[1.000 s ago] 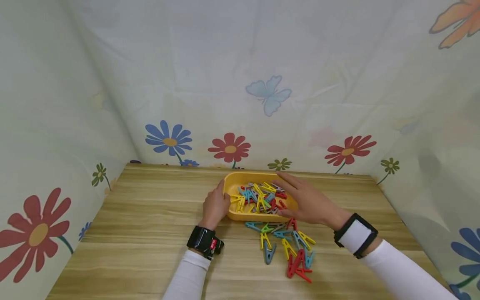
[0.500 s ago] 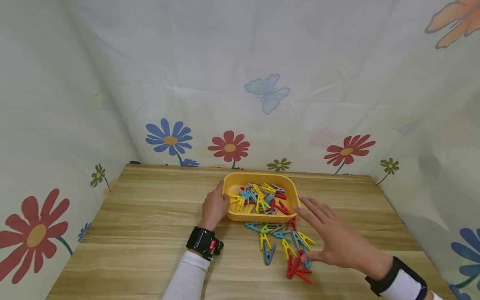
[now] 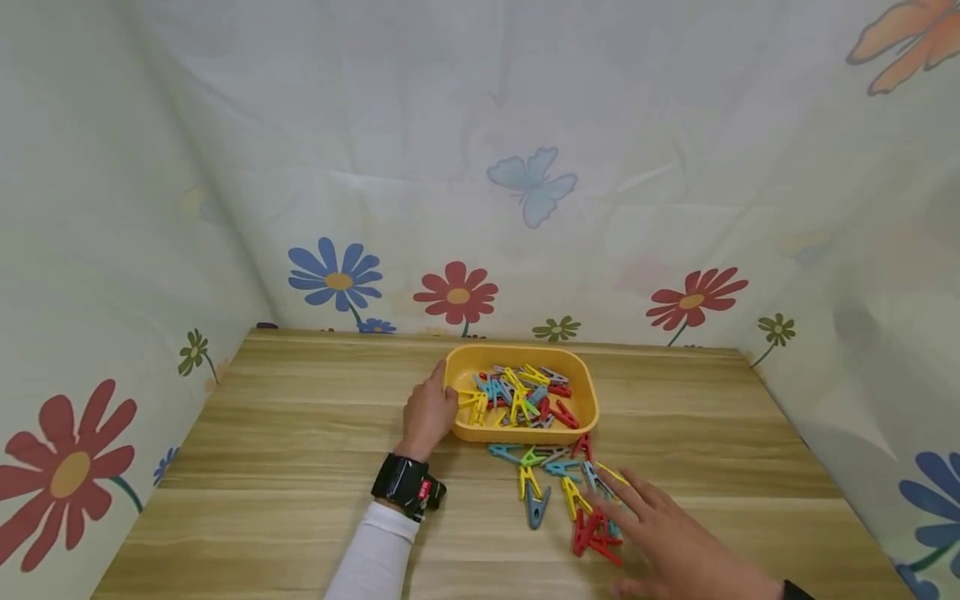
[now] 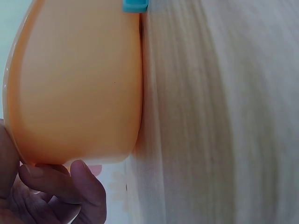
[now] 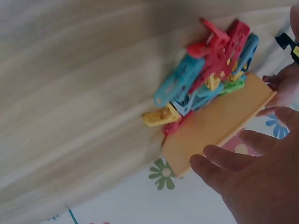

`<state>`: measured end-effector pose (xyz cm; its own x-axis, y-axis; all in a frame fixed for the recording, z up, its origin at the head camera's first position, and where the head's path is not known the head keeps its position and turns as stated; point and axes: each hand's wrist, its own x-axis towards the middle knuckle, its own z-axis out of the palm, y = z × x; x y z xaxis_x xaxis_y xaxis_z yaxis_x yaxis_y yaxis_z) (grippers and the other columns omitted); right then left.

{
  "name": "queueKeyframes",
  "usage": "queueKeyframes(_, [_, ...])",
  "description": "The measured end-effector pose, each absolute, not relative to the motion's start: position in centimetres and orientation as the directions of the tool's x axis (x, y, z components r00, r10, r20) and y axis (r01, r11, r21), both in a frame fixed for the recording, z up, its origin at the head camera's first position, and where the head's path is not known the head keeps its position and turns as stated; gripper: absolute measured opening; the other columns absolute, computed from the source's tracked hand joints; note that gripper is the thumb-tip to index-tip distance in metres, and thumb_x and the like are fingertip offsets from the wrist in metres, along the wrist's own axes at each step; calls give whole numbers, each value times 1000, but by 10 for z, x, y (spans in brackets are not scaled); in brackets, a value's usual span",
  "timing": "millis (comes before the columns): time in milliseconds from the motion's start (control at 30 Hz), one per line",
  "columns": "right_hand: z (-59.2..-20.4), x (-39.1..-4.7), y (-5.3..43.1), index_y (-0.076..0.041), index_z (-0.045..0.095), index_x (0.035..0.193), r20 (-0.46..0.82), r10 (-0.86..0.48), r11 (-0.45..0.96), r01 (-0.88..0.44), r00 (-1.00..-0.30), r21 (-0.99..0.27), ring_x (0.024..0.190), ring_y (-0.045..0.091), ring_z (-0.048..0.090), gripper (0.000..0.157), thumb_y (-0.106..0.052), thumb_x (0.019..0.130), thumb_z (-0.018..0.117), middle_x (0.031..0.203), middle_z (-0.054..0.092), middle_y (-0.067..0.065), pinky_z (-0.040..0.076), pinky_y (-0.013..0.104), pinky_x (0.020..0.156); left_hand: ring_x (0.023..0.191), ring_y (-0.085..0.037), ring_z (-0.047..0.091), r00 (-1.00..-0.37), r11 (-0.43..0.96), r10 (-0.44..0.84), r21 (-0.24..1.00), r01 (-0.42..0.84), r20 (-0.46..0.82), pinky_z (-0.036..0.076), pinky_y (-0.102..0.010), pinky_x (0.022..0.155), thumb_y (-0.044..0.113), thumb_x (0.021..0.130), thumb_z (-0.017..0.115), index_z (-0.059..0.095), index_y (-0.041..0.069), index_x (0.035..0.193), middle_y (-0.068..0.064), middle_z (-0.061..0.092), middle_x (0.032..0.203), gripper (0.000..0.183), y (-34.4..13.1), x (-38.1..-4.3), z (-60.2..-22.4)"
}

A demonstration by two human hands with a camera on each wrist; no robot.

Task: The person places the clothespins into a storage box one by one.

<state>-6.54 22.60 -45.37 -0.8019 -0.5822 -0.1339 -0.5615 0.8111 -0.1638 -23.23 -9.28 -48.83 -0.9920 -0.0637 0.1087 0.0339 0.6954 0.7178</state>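
Note:
A yellow plastic tub (image 3: 491, 434) stands on the table with many coloured clothespins (image 3: 519, 404) inside. My left hand (image 3: 427, 412) grips its left end; in the left wrist view the thumb and curled fingers (image 4: 88, 186) are at the rim. In front of the tub lies a loose spread of clothespins (image 3: 536, 504), blue, yellow, green, grey and red. My right hand (image 3: 675, 537), fingers spread and holding nothing, is over the right side of that spread, close to the red clothespins (image 3: 587, 533). It partly hides some blue and yellow ones.
The wood-patterned table (image 3: 300, 467) extends to both sides of the tub. Behind it, close to the tub's far side, hangs a white cloth (image 3: 600, 250) printed with flowers and butterflies, which also closes off the left and right sides.
My right hand has drawn back from over the tub, towards me and to the right, and is now lower over the loose clothespins. The left hand has stayed on the tub.

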Motion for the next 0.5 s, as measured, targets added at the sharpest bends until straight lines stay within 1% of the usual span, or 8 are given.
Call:
queueKeyframes(100, [-464,-63,226,-34,24,145,-144,-600,798,-577,-787,-175,129,40,22,91,-76,70,51,151,19,6,35,62,90,44,-18,47,-992,699,-67,715,28,105,41,-29,43,20,95,48,29,10,144,-8,49,63,54,-92,-232,-489])
queueKeyframes(167, [-468,-61,225,-35,26,144,-176,-598,800,-570,-782,-187,128,41,24,86,-76,72,48,150,21,6,35,63,89,44,-18,47,-992,699,-70,714,29,108,41,-29,43,20,95,48,29,10,144,-7,49,64,54,-92,-233,-490])
queueKeyframes(333, [-473,-61,223,-41,25,142,-256,-565,824,-523,-784,-218,125,40,30,76,-73,77,46,148,26,4,37,63,87,44,-18,46,-990,702,-64,710,45,125,40,-30,43,19,94,48,30,9,143,-8,50,64,53,-93,-234,-490])
queueKeyframes(500, [-478,-60,224,-41,27,142,-253,-579,814,-535,-775,-224,124,38,33,68,-68,82,46,145,31,3,39,61,87,46,-18,47,-987,701,-61,710,63,147,42,-32,45,18,94,49,31,9,143,-12,56,74,53,-95,-235,-491])
